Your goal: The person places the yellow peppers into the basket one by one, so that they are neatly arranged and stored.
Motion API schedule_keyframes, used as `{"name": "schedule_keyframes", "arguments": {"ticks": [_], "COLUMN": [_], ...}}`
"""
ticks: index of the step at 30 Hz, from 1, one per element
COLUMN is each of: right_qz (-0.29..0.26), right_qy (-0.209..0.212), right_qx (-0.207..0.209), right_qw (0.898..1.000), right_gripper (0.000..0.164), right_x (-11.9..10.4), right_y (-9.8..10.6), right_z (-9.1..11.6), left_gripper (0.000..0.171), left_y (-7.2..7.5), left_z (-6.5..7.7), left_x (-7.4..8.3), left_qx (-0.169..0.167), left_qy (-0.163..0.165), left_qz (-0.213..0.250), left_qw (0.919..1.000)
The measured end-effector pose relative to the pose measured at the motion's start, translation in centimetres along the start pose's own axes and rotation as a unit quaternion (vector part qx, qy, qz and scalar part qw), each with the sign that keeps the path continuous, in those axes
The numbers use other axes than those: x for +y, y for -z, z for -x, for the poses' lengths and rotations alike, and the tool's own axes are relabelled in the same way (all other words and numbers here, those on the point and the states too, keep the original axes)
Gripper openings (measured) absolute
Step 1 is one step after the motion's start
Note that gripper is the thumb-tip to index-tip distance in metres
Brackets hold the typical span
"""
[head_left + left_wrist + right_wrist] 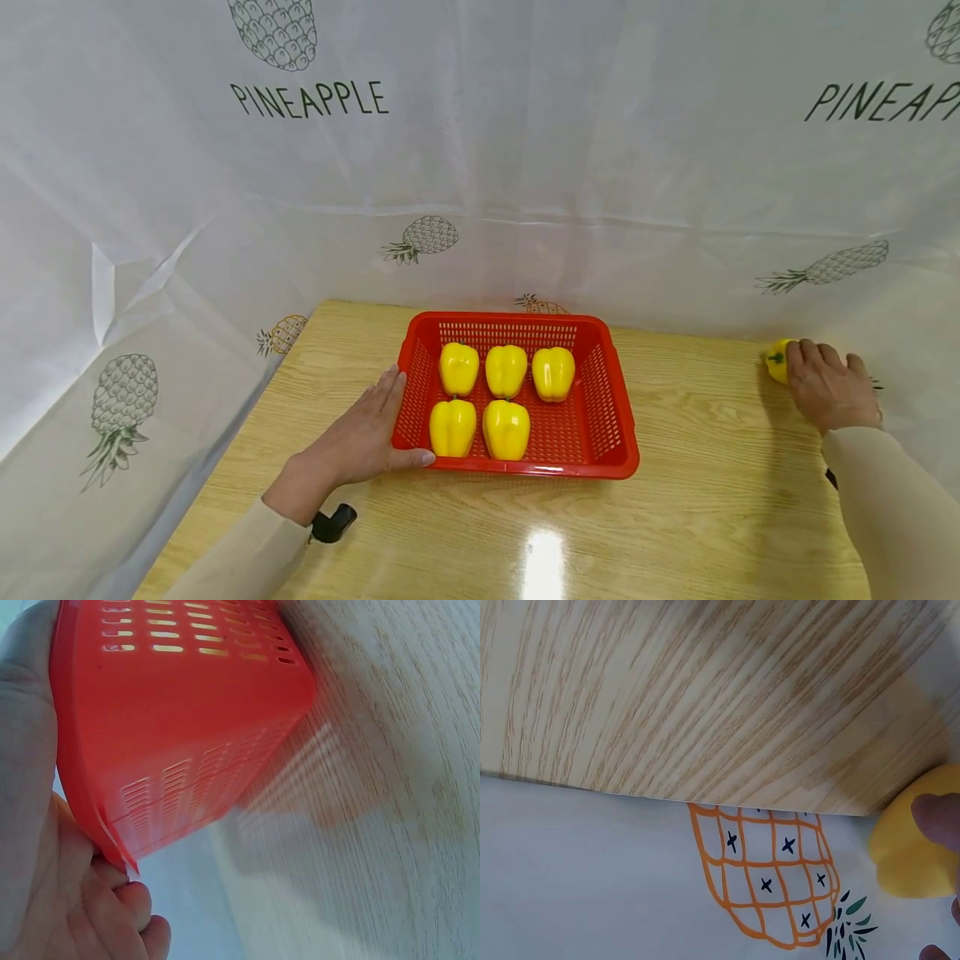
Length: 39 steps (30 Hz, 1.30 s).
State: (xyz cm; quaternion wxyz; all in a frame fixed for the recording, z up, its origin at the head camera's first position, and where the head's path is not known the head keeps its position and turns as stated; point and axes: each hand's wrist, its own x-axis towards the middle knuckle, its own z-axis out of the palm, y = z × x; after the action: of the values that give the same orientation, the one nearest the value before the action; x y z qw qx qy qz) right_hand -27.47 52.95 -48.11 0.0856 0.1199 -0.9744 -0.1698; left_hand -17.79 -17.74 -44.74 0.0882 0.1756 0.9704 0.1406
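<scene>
My left hand grips the near left corner of a red plastic basket, its thumb on the near rim and fingers along the left side. From below, in the left wrist view, the basket's slotted wall shows, with the fingers at its rim. Several yellow bell peppers lie inside in two rows, one of them a far-right pepper. Far to the right, my right hand holds another yellow bell pepper at the table's far right corner. A fingertip lies on this pepper in the right wrist view.
The wooden table bears the basket. Behind it and at both sides hangs a pale sheet printed with pineapples. A black strap piece sits at the left wrist.
</scene>
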Motion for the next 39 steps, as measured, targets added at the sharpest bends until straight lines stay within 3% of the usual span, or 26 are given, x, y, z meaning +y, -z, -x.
{"name": "schedule_keyframes", "arguments": {"ticks": [4,13,17,30,39], "right_qz": [-0.004,0.02,0.031,0.001,-0.032], "right_qy": [-0.001,-0.014,-0.02,-0.03,-0.029], "right_qx": [0.003,0.011,0.007,0.015,0.053], "right_qw": [1.0,1.0,0.999,0.999,0.998], "right_gripper": [0.044,0.06,0.057,0.039,0.043], "right_x": [-0.1,-0.5,-0.7,-1.1,-2.6], "right_y": [0.0,-0.1,0.0,0.1,0.3], "right_z": [0.1,0.6,0.7,1.7,1.7], "left_gripper": [0.137,0.137,0.137,0.138,0.137], "left_y": [0.0,0.0,0.0,0.0,0.0], "left_z": [-0.1,-0.2,-0.2,-0.1,0.0], "left_x": [0.0,0.1,0.0,0.1,-0.1], "left_qx": [0.0,0.0,0.0,-0.005,-0.004], "left_qy": [-0.002,-0.003,-0.004,-0.001,0.002], "left_qz": [0.003,0.006,0.005,0.019,0.024], "left_qw": [1.0,1.0,1.0,0.9998,0.9997]}}
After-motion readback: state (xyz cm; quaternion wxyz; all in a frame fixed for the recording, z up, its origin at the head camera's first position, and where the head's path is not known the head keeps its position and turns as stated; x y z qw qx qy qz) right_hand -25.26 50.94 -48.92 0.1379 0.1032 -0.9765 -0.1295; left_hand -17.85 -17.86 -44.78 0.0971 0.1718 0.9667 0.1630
